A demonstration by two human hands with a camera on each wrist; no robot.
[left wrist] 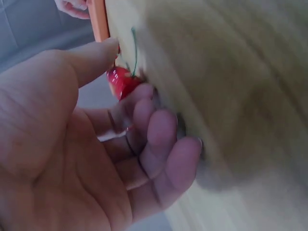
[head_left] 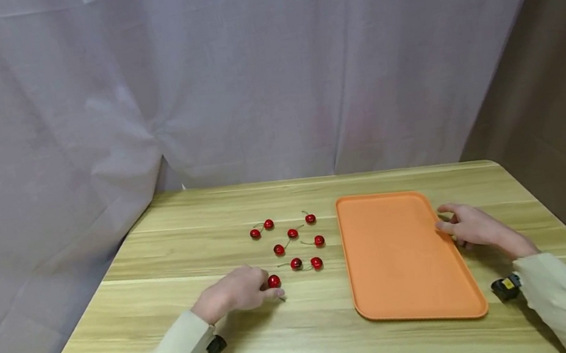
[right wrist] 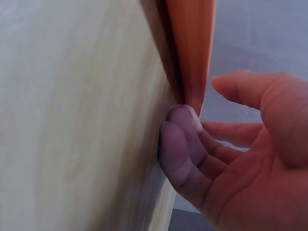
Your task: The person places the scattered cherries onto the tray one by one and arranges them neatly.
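One cherry (head_left: 274,281) sits pinched in the left hand (head_left: 234,292); lifting gently seems wise while the right hand (head_left: 471,225), fingers loosely curled, steadies the tray (head_left: 401,256) at three o'clock.

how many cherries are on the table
9. Eight lie loose left of the tray, the nearest at. One cherry is pinched in the left hand. More may be hidden under that hand.

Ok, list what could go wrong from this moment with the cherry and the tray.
1. The left hand pinches the cherry only between thumb and fingertip; being round and glossy, it might slip and roll across the table.
2. Other cherries lie close by; the hand could knock them.
3. The right hand only touches the tray edge, so the tray may slide.
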